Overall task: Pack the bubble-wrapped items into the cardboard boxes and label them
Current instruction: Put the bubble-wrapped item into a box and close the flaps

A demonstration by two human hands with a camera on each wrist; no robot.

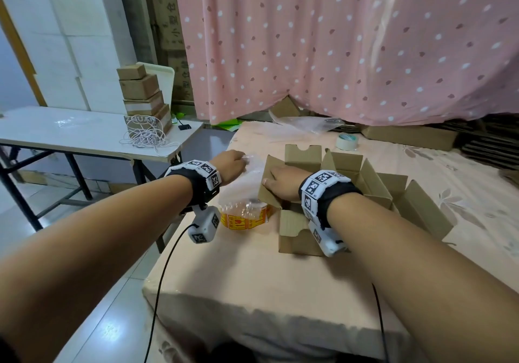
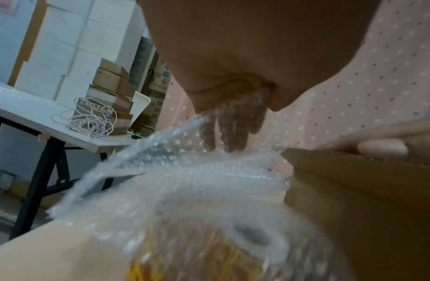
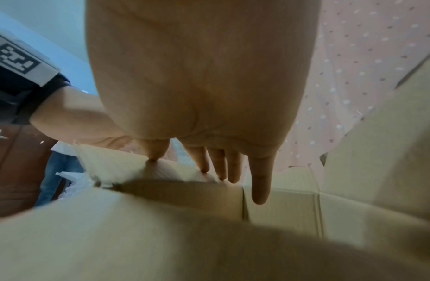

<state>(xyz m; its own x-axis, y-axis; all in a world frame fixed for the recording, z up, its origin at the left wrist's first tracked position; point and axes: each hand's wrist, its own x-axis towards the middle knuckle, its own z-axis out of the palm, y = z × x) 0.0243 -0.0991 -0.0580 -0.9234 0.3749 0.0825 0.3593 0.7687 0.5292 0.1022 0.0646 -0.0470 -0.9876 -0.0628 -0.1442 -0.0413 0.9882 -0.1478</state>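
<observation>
While the left hand [image 1: 230, 166] is gathering a fistful of bubble wrap [image 1: 247, 183] just beside the box, fingers curled into the sheet, the right hand [image 1: 283, 184] is lying flat with straight fingers on the left flap of the open cardboard box [image 1: 351, 177], thumb hooked along the flap edge; the box is sitting on the cloth-covered worktop [image 1: 252, 272], all flaps splayed; the wrapped bundle is trailing down over a yellow-and-red printed roll [image 1: 244, 218], probably the labels; what is inside the wrap I cannot tell; judging it light, soft, crinkly, likely slippery where the film is loose; better taking it by the body under the wrap, not the loose tail; corrugated flaps looking stiff but springy, needing holding down.
</observation>
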